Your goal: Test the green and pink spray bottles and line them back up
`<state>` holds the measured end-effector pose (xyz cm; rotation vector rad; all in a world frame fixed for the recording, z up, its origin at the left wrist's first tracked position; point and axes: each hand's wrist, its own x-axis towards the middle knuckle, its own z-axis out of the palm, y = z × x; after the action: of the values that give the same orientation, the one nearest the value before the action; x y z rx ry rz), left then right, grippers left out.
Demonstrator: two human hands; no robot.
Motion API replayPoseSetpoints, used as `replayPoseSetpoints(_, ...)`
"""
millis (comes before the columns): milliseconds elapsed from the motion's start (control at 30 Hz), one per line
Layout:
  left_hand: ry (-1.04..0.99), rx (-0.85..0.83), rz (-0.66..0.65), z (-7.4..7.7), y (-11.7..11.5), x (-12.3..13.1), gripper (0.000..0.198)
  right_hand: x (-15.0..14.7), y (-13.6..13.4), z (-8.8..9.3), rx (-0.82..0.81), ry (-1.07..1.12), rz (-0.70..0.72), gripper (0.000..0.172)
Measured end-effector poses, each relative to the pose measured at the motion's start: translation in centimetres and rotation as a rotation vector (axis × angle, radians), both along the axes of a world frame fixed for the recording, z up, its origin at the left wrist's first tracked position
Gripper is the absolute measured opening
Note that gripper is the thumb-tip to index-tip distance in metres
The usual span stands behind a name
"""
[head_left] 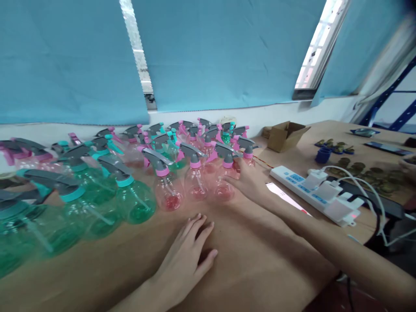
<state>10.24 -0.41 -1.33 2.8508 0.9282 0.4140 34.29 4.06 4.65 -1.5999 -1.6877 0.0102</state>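
Observation:
Rows of round spray bottles with grey trigger heads stand on the brown table, some clear pink, some green. My right hand (247, 182) reaches in from the right and is closed round the side of a pink spray bottle (223, 190) at the front row's right end. Its thumb lies across the front, while the other fingers are mostly hidden behind. My left hand (186, 249) rests palm down on the table, fingers spread, holding nothing. Left of the gripped bottle stand another pink bottle (196, 188), a third (169, 197) and a green bottle (135, 208).
To the right lies a white power strip (297, 184) with plugs and cables, beside a lit phone-like screen (286, 199). An open cardboard box (286, 136) stands farther back. Several brownish-gold parts (373, 175) and a blue cup (323, 155) are at the far right. Blue curtains (221, 52) hang behind.

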Motion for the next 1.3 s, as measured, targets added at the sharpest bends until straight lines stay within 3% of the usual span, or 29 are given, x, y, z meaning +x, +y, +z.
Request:
replayPoseSetpoints(400, -0.005, -0.014, -0.008, -0.2, 0.5, 0.1, 0.044, -0.7, 2.6, 0.0, 0.0, 0.019, -0.019, 0.024)
replayPoseSetpoints(733, -0.007, -0.008, -0.002, 0.0, 0.5, 0.4, 0.043, -0.7, 3.1, -0.6, -0.014, 0.065, -0.02, 0.036)
replayPoseSetpoints(933, -0.004, 0.0, -0.003, 0.1, 0.6, 1.0, 0.042, -0.2, 0.9, -0.3, 0.056, 0.076, 0.012, 0.045)
replayPoseSetpoints(1100, -0.034, 0.006, -0.04, 0.0, 0.8, 2.1, 0.041, 2.4, -2.0, 0.9, 0.018, 0.15, 0.097, 0.024)
replayPoseSetpoints(1200, -0.056, 0.002, -0.064, -0.1, 0.8, 3.1, 0.042, 5.2, -2.7, 1.5, -0.017, 0.085, -0.027, 0.014)
replayPoseSetpoints(1300, -0.058, -0.01, -0.088, -0.1, 0.9, 4.2, 0.041, 8.0, -2.1, 1.2, -0.085, 0.054, -0.134, 0.023)
